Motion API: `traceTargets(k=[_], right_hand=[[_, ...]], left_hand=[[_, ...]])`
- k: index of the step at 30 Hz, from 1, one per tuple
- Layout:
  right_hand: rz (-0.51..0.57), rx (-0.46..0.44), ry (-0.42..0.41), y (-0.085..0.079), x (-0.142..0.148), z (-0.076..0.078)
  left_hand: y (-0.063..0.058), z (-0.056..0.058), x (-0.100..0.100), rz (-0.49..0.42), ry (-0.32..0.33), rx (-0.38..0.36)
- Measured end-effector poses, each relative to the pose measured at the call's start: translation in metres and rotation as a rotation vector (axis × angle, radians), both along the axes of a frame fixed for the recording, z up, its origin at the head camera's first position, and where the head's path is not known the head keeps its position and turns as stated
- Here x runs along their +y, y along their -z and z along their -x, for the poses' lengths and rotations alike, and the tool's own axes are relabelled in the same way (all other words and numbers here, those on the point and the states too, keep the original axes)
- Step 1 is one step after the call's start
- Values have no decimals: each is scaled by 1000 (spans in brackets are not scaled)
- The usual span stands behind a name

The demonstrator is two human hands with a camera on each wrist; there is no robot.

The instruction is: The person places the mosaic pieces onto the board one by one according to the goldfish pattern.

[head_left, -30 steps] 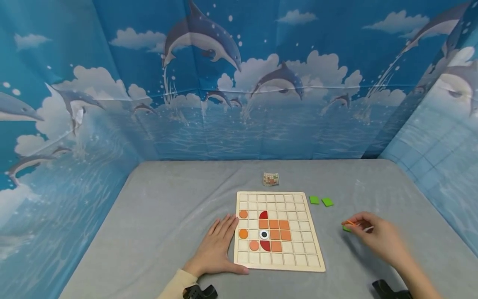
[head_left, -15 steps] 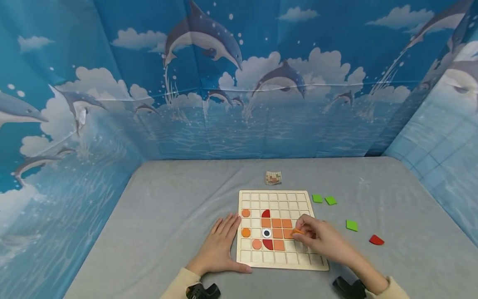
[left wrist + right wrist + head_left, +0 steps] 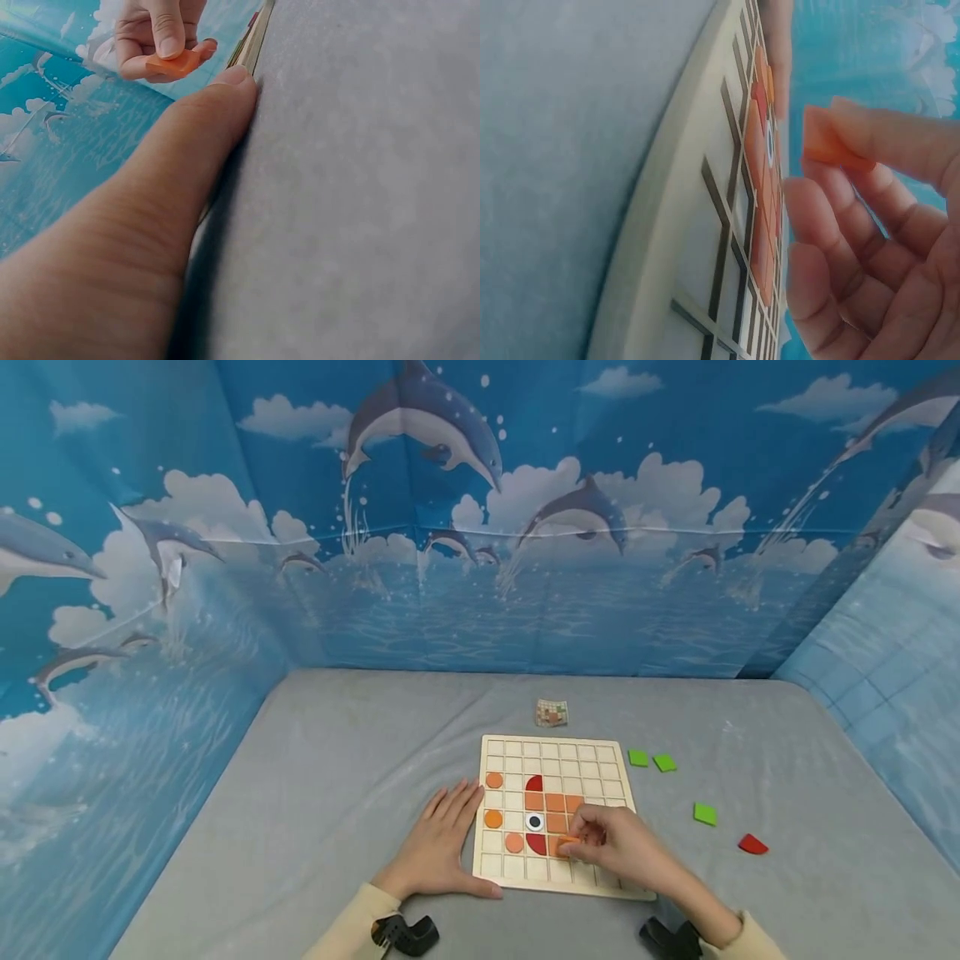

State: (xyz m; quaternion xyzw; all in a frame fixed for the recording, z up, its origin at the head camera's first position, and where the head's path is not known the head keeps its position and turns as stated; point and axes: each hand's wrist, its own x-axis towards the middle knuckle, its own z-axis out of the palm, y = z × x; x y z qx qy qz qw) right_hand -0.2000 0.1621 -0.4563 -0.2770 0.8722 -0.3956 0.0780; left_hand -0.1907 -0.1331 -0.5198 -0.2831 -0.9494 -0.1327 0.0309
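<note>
A wooden grid board [image 3: 517,865] lies on the grey-covered table. My left hand [image 3: 438,847] lies flat with fingers straight, fingertips and thumb touching the board's left edge and near corner. Over the lower middle of the board, my right hand [image 3: 624,845] pinches an orange square tile [image 3: 821,135] between thumb and fingers, lifted off the grid. Orange square tiles [image 3: 555,802] sit in the cells beside a white eye tile [image 3: 534,822] with a black dot. Red quarter-round tiles [image 3: 536,844] lie above and below the eye. Orange round tiles [image 3: 492,819] sit toward the left side.
Green square tiles [image 3: 705,814] and a red quarter-round tile [image 3: 753,844] lie on the table right of the board. A small patterned card [image 3: 552,713] lies behind it. A dolphin-print curtain [image 3: 480,610] encloses the back and sides.
My right hand has come left from the table with the orange tile, over the board and on toward its lower middle. A green and a red tile now show where it was. My left hand stays put.
</note>
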Motion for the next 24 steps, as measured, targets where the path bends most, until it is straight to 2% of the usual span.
traceTargets(k=[8, 17, 24], right_hand=[[-20, -35, 24, 3, -2, 4], [-75, -5, 97, 5, 10, 2], [-126, 15, 85, 9, 14, -2]], left_hand=[[0, 3, 1, -12, -6, -14], [2, 3, -1, -11, 3, 2], [2, 0, 1, -21, 7, -16]])
